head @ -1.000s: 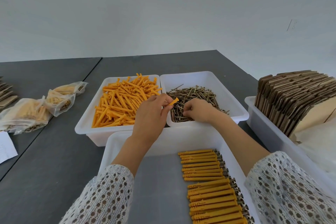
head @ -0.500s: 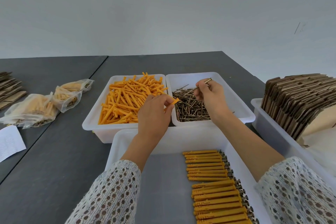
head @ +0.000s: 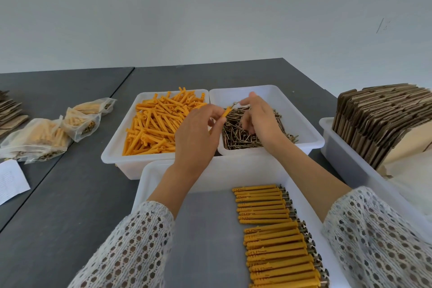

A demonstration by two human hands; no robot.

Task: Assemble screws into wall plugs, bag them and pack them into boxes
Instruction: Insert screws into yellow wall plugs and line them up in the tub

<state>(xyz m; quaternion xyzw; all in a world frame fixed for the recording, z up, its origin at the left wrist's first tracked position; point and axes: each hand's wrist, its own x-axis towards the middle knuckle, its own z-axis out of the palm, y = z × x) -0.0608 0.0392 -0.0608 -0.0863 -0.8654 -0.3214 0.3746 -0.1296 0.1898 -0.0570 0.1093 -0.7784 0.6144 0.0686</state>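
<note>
Assembly step. Left hand (head: 198,133) pinches an orange wall plug (head: 226,112) above the screw bin (head: 301,124); right hand (head: 259,119) pinches a screw (head: 235,105) at the plug's open end. Next: likely push the screw home, then lay it with the finished row (head: 275,236).

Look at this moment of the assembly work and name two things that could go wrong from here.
1. The left hand pinches one orange plug while the right hand brings a screw to its tip above the screw bin; a slip would likely drop the screw back into the pile.
2. The sleeve hangs close to the finished row and might knock it askew.
</note>
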